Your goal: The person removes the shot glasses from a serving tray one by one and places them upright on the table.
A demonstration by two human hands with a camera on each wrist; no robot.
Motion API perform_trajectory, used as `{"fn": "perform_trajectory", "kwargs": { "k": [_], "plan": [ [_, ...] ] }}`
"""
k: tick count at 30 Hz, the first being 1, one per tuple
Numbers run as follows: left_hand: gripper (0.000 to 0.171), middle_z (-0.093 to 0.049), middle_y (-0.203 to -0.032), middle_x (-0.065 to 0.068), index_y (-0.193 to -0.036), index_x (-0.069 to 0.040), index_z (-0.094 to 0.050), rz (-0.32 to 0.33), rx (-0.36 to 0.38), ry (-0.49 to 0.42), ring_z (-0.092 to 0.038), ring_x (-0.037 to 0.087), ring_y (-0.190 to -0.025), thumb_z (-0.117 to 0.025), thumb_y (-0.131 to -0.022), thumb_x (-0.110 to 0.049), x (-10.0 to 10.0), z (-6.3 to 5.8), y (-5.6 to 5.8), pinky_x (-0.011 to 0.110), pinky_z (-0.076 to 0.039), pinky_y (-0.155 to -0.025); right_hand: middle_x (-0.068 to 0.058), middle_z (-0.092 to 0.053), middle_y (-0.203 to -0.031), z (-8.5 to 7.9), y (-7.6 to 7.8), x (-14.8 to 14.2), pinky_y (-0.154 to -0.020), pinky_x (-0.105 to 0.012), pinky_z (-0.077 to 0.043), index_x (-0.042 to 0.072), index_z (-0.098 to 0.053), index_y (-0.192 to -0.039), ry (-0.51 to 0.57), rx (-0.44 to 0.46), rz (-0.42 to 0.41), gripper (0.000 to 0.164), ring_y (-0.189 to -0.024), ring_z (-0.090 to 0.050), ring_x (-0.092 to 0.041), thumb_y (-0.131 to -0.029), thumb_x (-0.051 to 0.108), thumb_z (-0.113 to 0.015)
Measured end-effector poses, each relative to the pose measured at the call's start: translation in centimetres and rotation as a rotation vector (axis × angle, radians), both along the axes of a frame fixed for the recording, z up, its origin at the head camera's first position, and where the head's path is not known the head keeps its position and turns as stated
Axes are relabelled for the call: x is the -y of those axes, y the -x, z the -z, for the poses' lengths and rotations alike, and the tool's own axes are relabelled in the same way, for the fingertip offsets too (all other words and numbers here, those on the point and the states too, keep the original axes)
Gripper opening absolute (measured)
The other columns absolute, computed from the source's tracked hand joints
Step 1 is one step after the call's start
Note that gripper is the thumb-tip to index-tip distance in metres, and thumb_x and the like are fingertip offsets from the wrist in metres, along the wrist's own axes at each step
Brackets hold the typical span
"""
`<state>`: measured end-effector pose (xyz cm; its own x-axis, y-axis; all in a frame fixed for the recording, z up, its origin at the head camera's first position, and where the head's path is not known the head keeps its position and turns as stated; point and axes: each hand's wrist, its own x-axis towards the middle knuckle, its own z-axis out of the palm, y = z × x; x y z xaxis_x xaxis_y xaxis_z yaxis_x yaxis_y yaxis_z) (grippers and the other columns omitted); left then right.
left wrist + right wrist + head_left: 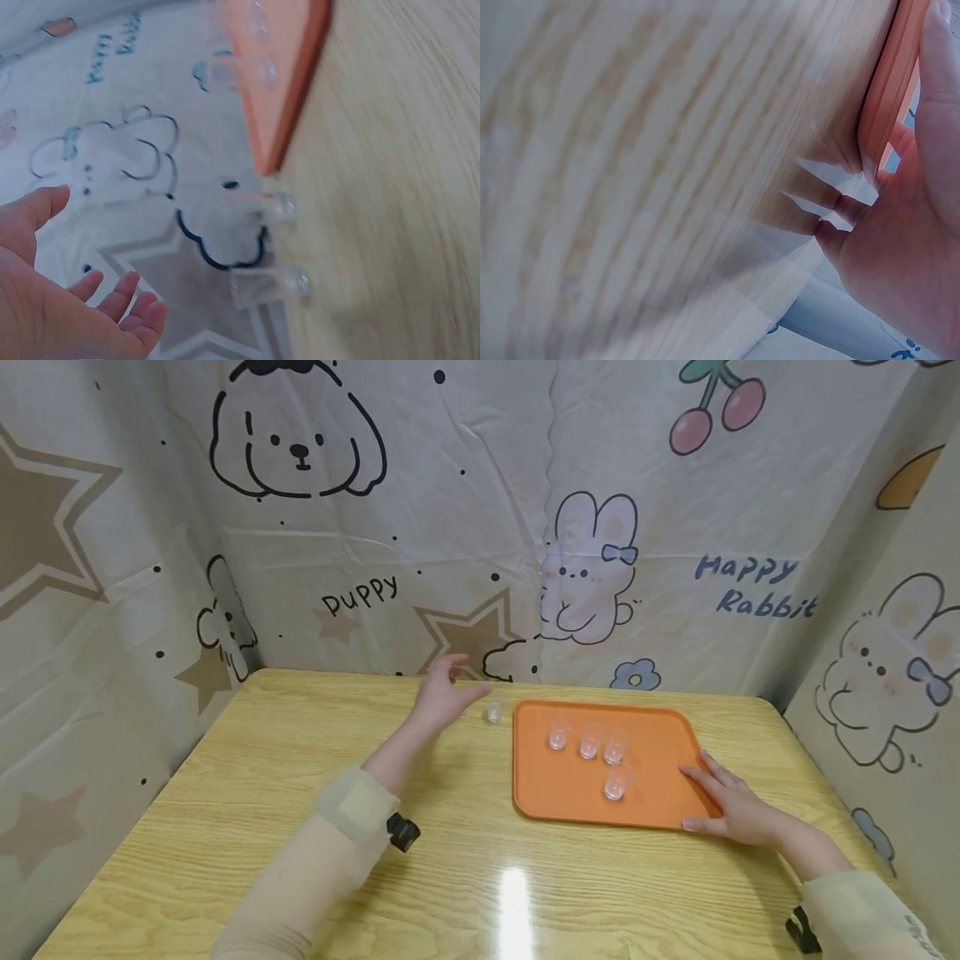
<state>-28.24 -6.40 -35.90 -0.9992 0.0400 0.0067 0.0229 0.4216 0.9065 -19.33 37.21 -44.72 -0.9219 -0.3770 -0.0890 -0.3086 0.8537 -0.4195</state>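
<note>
My left hand [442, 697] hovers over the back of the table with thumb and fingers spread, holding nothing. Close to it stand two small clear glasses: one glass [494, 712] by the tray's left side, the other glass [270, 286] farther left, mostly hidden by the hand in the head view. An orange tray [570, 797] carries several more upright glasses, among them a front glass [615, 785] and a back-left glass [558, 733]. At the tray's right end my right hand [738, 806] rests with spread fingers across the rim, its thumb near the front corner.
The wood-grain table [450, 877] has a bright light reflection in front of the tray. A printed cloth [465, 527] with cartoon animals and stars hangs behind the table and along both sides. Black straps sit on both sleeves.
</note>
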Motion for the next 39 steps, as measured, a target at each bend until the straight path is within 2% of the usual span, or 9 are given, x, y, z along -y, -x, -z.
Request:
{"fn": "perform_trajectory", "kwargs": {
  "k": [8, 16, 19, 25, 32, 35, 39],
  "plan": [
    [0.067, -0.049, -0.135, 0.011, -0.138, -0.014, -0.042, 0.059, -0.079, 0.040, -0.041, 0.029, -0.129, -0.073, -0.082, -0.033, -1.7, -1.2, -2.0, 0.044, -0.037, -0.105, -0.033, -0.004, -0.151, 0.0, 0.1, -0.1, -0.093, -0.076, -0.018, 0.000, -0.030, -0.143, 0.007, 0.020, 0.011, 0.086, -0.130, -0.012, -0.060, -0.080, 0.040, -0.072],
    [0.066, -0.051, -0.132, 0.007, -0.137, -0.017, -0.044, 0.118, -0.128, 0.043, -0.042, 0.029, -0.126, -0.074, -0.081, -0.033, -3.7, -1.5, -4.1, 0.044, -0.041, -0.100, -0.033, -0.005, -0.151, 0.1, 0.1, 0.0, -0.094, -0.075, -0.018, 0.001, -0.030, -0.143, 0.009, 0.018, 0.014, 0.085, -0.130, -0.012, -0.059, -0.080, 0.040, -0.072],
    [0.067, -0.051, -0.133, 0.004, -0.138, -0.018, -0.043, 0.145, -0.125, 0.039, -0.042, 0.027, -0.126, -0.074, -0.081, -0.035, -4.4, -1.3, -4.7, 0.045, -0.041, -0.100, -0.033, -0.006, -0.151, 0.0, 0.1, 0.1, -0.094, -0.075, -0.019, 0.000, -0.031, -0.142, 0.007, 0.010, 0.009, 0.084, -0.130, -0.013, -0.060, -0.080, 0.038, -0.073],
    [0.067, -0.051, -0.134, 0.002, -0.139, -0.018, -0.043, 0.227, -0.128, -0.022, -0.041, 0.025, -0.129, -0.074, -0.081, -0.033, -6.3, -0.6, -5.9, 0.046, -0.039, -0.102, -0.033, -0.005, -0.151, -0.1, 0.1, 0.0, -0.094, -0.075, -0.019, 0.000, -0.031, -0.143, 0.018, 0.005, 0.006, 0.084, -0.130, -0.013, -0.060, -0.080, 0.037, -0.073],
    [0.066, -0.054, -0.128, -0.001, -0.136, -0.021, -0.046, 0.304, -0.140, -0.030, -0.045, 0.022, -0.122, -0.076, -0.079, -0.035, -9.1, 1.1, -6.9, 0.043, -0.042, -0.098, -0.033, -0.004, -0.151, 0.0, 0.1, -0.1, -0.093, -0.076, -0.017, 0.000, -0.030, -0.143, 0.032, 0.014, 0.007, 0.086, -0.130, -0.011, -0.060, -0.080, 0.038, -0.072],
    [0.065, -0.053, -0.127, -0.005, -0.135, -0.025, -0.047, 0.302, -0.116, -0.009, -0.044, 0.018, -0.119, -0.076, -0.078, -0.039, -10.5, 1.8, -7.3, 0.040, -0.043, -0.095, -0.034, -0.004, -0.151, 0.2, 0.1, -0.2, -0.093, -0.075, -0.018, 0.000, -0.030, -0.143, 0.030, 0.013, 0.005, 0.085, -0.130, -0.011, -0.060, -0.080, 0.038, -0.072],
    [0.066, -0.055, -0.125, -0.006, -0.135, -0.024, -0.048, 0.327, -0.127, 0.045, -0.044, 0.019, -0.119, -0.076, -0.077, -0.042, -12.0, 3.0, -7.4, 0.038, -0.041, -0.094, -0.034, -0.005, -0.150, 0.3, 0.1, -0.3, -0.093, -0.075, -0.018, -0.001, -0.031, -0.143, 0.029, 0.006, 0.002, 0.084, -0.130, -0.012, -0.060, -0.080, 0.037, -0.073]
  ]
}}
